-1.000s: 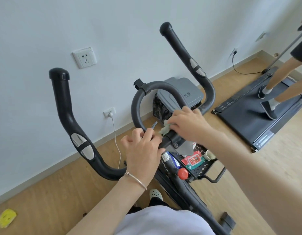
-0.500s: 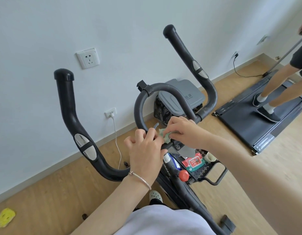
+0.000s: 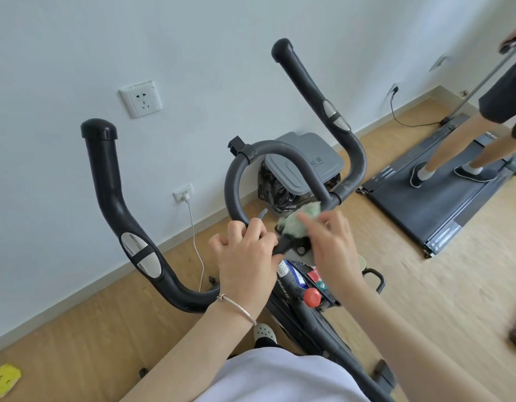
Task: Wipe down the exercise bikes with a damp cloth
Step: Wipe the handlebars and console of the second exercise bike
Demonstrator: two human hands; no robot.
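Gripping the lower end of the grey loop bar (image 3: 233, 181) on the exercise bike (image 3: 323, 326), the left hand (image 3: 246, 262) has its fingers curled fully round it. The right hand (image 3: 332, 248), motion-blurred, pinches a crumpled green cloth (image 3: 300, 220) against the handlebar's centre clamp. Behind, a grey-lidded bin (image 3: 306, 166) holds a black bag (image 3: 272, 190).

— Where's my left hand (image 3: 245, 259)?
— Near the centre, its back turned up to you, fingers (image 3: 236, 231) curled round the handlebar (image 3: 235, 181). Your forearm rises to it from the lower left.
— And my right hand (image 3: 333, 250)?
— Just right of the left one, forearm reaching in from the lower right. Its fingers (image 3: 306, 220) are spread over the cloth (image 3: 295, 226), blurred; pinching or pressing, you can't tell.
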